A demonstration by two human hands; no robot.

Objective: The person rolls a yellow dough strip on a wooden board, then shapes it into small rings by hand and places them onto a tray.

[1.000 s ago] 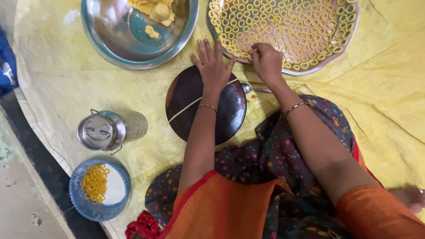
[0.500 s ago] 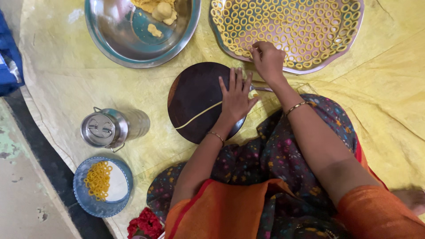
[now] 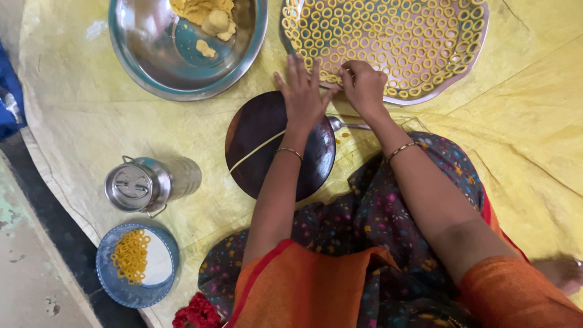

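Head view: left hand (image 3: 303, 97) flat, fingers spread, on the dark round board's (image 3: 267, 143) far edge. Right hand (image 3: 364, 85) curled at the ring tray's (image 3: 480, 36) near rim; what it pinches is hidden. Dough strand (image 3: 255, 152) crosses the board. Steel bowl (image 3: 146, 61), cut off, beyond-left; lidded can (image 3: 143, 185) left of board.

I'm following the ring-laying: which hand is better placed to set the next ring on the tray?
Right, probably. The right hand rests with pinched fingers at the tray rim among the rings; the left hand lies flat, fingers spread, over the dark board.
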